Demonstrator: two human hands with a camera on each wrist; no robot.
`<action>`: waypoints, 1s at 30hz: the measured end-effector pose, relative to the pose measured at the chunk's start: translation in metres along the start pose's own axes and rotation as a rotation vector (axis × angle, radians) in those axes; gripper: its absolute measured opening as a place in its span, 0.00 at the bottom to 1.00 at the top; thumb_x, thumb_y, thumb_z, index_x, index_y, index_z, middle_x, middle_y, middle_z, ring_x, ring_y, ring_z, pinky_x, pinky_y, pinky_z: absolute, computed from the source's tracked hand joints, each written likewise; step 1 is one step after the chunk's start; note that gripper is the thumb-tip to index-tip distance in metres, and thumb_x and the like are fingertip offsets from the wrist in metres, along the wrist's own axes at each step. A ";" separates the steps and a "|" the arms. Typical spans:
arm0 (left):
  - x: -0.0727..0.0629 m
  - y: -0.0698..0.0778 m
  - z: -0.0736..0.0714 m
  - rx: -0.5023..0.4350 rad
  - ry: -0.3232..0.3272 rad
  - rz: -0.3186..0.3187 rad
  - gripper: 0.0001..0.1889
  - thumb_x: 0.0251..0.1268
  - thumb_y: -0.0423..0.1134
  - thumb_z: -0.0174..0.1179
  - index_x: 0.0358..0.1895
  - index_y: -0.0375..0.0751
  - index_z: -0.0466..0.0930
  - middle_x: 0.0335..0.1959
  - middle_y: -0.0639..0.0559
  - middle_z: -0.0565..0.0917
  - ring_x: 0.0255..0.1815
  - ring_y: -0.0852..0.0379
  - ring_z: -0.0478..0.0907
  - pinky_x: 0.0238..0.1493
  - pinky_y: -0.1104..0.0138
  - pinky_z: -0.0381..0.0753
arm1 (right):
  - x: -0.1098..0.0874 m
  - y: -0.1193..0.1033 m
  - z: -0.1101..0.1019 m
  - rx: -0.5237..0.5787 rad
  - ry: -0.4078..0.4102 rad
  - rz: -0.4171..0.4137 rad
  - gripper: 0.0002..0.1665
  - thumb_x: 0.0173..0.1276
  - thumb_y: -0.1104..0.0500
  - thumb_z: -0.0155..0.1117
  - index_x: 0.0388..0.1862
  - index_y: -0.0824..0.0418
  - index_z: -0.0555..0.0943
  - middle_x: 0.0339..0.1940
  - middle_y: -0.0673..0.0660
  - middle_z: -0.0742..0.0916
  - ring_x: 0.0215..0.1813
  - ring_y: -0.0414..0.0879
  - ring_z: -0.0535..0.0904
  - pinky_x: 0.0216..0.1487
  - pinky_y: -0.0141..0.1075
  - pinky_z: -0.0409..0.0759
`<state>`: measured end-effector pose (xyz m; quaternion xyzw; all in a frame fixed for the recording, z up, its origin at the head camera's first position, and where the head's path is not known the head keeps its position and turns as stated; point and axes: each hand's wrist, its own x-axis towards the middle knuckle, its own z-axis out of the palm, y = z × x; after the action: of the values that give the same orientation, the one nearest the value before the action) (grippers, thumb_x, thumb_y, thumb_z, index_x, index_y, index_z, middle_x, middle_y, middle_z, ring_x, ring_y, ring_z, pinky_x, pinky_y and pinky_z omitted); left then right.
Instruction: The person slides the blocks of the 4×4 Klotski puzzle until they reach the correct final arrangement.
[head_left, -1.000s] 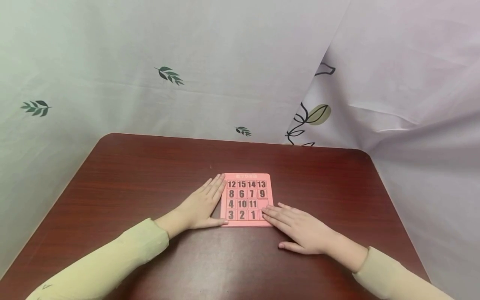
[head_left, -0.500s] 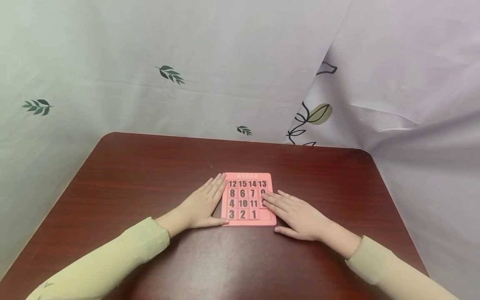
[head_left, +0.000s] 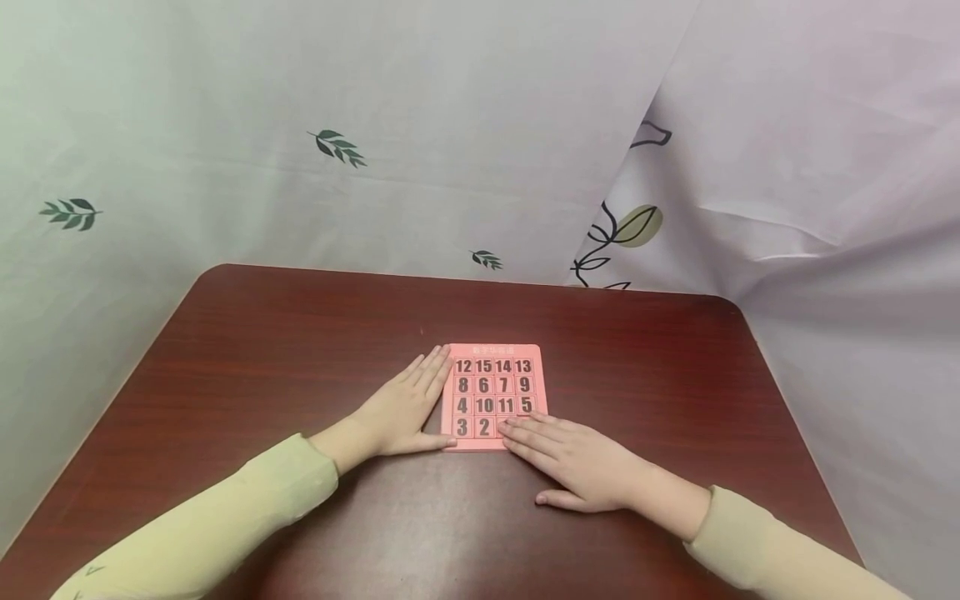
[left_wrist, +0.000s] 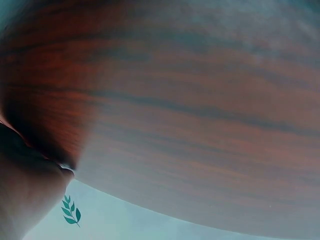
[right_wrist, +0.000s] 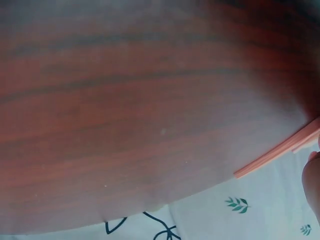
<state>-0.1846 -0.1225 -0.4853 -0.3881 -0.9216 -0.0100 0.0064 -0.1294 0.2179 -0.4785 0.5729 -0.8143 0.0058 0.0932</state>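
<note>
A pink sliding number puzzle (head_left: 483,445) lies flat on the table in the head view. My left hand (head_left: 405,411) rests along its left edge, fingers straight, with the thumb by the lower left corner. The straight fingers of my right hand (head_left: 585,462) touch the bottom row and cover the tile beside the 2 tile (head_left: 484,427). The bottom right slot is hidden under them too. Just above those fingers shows the 5 tile (head_left: 527,405), below the 9 tile (head_left: 525,385). The right wrist view catches only the puzzle's pink edge (right_wrist: 277,153).
The dark red wooden table (head_left: 360,317) has rounded far corners. Pale curtains (head_left: 420,108) with leaf prints hang behind it and at both sides. In the left wrist view, part of my hand (left_wrist: 30,192) borders the table surface.
The 5 tile has slid up from the bottom right slot to beneath the 9 tile. My right hand moved up with it, then down and left onto the bottom row. My left hand stays put.
</note>
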 end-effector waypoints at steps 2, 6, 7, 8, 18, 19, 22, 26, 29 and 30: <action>0.000 0.000 0.000 -0.001 -0.002 0.000 0.63 0.66 0.76 0.55 0.84 0.24 0.48 0.87 0.28 0.48 0.89 0.36 0.48 0.88 0.49 0.56 | -0.001 0.000 -0.001 0.001 0.004 0.003 0.48 0.77 0.34 0.60 0.83 0.63 0.67 0.85 0.59 0.70 0.85 0.54 0.67 0.82 0.47 0.67; 0.000 0.001 0.000 0.000 -0.002 0.001 0.63 0.66 0.76 0.55 0.84 0.24 0.48 0.87 0.28 0.48 0.89 0.36 0.48 0.88 0.49 0.56 | -0.006 0.000 -0.003 0.007 0.016 0.009 0.48 0.76 0.35 0.63 0.82 0.64 0.68 0.84 0.59 0.72 0.84 0.55 0.68 0.83 0.46 0.67; 0.000 0.001 -0.001 -0.001 -0.001 0.001 0.63 0.66 0.76 0.55 0.84 0.24 0.48 0.87 0.28 0.48 0.89 0.36 0.48 0.88 0.49 0.56 | -0.008 0.000 -0.004 0.009 0.019 0.011 0.48 0.76 0.35 0.63 0.82 0.64 0.68 0.84 0.59 0.72 0.84 0.55 0.68 0.84 0.45 0.65; 0.000 0.001 -0.001 -0.001 -0.001 0.000 0.63 0.66 0.76 0.55 0.84 0.24 0.48 0.87 0.28 0.48 0.89 0.36 0.48 0.88 0.49 0.56 | -0.009 0.001 -0.004 0.010 0.022 0.014 0.48 0.76 0.35 0.63 0.82 0.64 0.68 0.84 0.59 0.72 0.84 0.55 0.69 0.86 0.44 0.62; -0.002 0.001 -0.003 -0.007 0.007 0.002 0.62 0.66 0.75 0.57 0.83 0.22 0.50 0.86 0.26 0.50 0.88 0.34 0.50 0.87 0.48 0.58 | -0.005 0.004 -0.004 0.001 0.032 0.023 0.47 0.76 0.36 0.63 0.81 0.64 0.68 0.83 0.60 0.73 0.83 0.54 0.70 0.84 0.45 0.65; -0.002 0.001 -0.003 -0.009 0.010 0.003 0.62 0.66 0.74 0.58 0.83 0.22 0.51 0.86 0.26 0.50 0.88 0.34 0.50 0.87 0.47 0.58 | -0.004 0.004 -0.004 -0.001 0.028 0.029 0.47 0.75 0.36 0.63 0.81 0.64 0.68 0.83 0.59 0.73 0.83 0.53 0.70 0.82 0.46 0.68; -0.002 0.001 -0.004 -0.015 0.016 0.007 0.61 0.66 0.73 0.59 0.82 0.21 0.52 0.85 0.25 0.52 0.88 0.33 0.52 0.87 0.47 0.59 | 0.000 0.005 -0.005 0.005 0.008 0.051 0.48 0.75 0.35 0.63 0.82 0.63 0.68 0.84 0.58 0.72 0.84 0.52 0.68 0.81 0.48 0.69; -0.001 0.001 -0.004 -0.013 0.017 0.009 0.61 0.67 0.73 0.59 0.82 0.21 0.52 0.85 0.25 0.52 0.88 0.33 0.52 0.87 0.47 0.60 | -0.003 0.006 -0.006 0.009 0.001 0.066 0.48 0.74 0.35 0.64 0.82 0.62 0.68 0.84 0.58 0.72 0.84 0.52 0.67 0.83 0.46 0.65; -0.002 0.001 -0.005 -0.009 0.022 0.012 0.61 0.67 0.73 0.59 0.82 0.21 0.53 0.85 0.24 0.53 0.87 0.32 0.53 0.86 0.47 0.60 | -0.010 0.007 -0.006 0.013 0.010 0.079 0.48 0.74 0.36 0.65 0.81 0.63 0.69 0.83 0.58 0.72 0.84 0.51 0.68 0.85 0.44 0.61; -0.002 0.001 -0.005 -0.009 0.025 0.013 0.61 0.67 0.73 0.59 0.81 0.21 0.53 0.85 0.24 0.53 0.87 0.32 0.53 0.86 0.47 0.60 | -0.013 0.008 -0.007 0.016 0.013 0.083 0.48 0.74 0.36 0.65 0.81 0.63 0.69 0.83 0.58 0.72 0.84 0.50 0.68 0.86 0.45 0.61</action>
<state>-0.1823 -0.1233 -0.4803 -0.3939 -0.9188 -0.0191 0.0161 -0.1317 0.2332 -0.4733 0.5394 -0.8366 0.0197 0.0936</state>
